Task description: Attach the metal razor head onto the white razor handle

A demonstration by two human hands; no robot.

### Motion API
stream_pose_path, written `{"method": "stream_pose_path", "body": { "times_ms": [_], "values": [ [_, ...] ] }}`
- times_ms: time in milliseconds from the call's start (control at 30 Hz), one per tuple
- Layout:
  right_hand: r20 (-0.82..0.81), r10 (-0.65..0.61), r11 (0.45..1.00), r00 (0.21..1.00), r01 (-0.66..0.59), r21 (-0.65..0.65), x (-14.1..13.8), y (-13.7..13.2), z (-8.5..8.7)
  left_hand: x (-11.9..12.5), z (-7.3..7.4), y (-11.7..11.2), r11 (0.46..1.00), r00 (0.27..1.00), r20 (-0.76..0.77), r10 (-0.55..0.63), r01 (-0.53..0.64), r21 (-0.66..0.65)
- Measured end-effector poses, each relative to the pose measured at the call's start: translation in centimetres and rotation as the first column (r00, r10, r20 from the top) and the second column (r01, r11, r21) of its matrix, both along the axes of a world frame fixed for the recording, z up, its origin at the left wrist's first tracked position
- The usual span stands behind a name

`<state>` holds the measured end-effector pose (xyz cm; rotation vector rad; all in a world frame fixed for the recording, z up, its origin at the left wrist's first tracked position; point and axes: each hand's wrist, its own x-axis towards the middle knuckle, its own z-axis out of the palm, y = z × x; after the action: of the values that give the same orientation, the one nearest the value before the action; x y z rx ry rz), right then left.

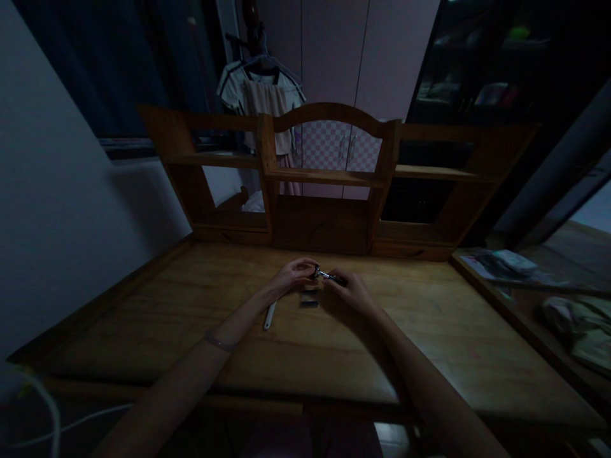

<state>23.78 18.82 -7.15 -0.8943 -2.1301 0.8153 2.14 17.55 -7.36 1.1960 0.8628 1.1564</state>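
Both my hands meet over the middle of a wooden desk [429, 331] in a dim room. My left hand [292, 275] and my right hand [348, 291] are closed on the two ends of a small shiny metal tool [321, 274] held between them. Just below the hands, a small dark flat piece [309, 299] lies on the desk. A slim white stick-like object [270, 315] lies beside my left forearm, which wears a thin bracelet [218, 343].
A wooden shelf unit [329, 178] stands along the desk's back edge. Clothes hang on a hanger [261, 95] behind it. Papers and cloth [506, 264] lie at the right. A white wall is at the left, with a white cable [42, 407] low down.
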Motion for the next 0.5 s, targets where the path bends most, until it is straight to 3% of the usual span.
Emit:
{"method": "stream_pose_path", "body": {
  "times_ms": [133, 233, 400, 500],
  "values": [
    [-0.044, -0.026, 0.999, 0.999, 0.027, 0.023, -0.1, 0.0, -0.3, -0.6, 0.5, 0.3, 0.995, 0.996, -0.036, 0.087, -0.085, 0.045],
    [-0.101, -0.072, 0.996, 0.992, 0.076, 0.038, -0.1, 0.4, 0.1, -1.2, 0.9, -0.6, 0.981, 0.962, -0.226, 0.156, -0.124, 0.150],
    [-0.193, -0.168, 0.974, 0.967, 0.193, 0.120, 1.4, 1.3, 2.3, -1.6, 0.5, -3.9, 0.955, 0.805, -0.587, 0.090, 0.097, 0.280],
    [-0.227, -0.222, 0.963, 0.948, 0.250, 0.101, 3.8, 0.8, 3.6, -1.8, -0.1, -5.0, 0.937, 0.711, -0.687, 0.150, 0.119, 0.329]
  ]
}}
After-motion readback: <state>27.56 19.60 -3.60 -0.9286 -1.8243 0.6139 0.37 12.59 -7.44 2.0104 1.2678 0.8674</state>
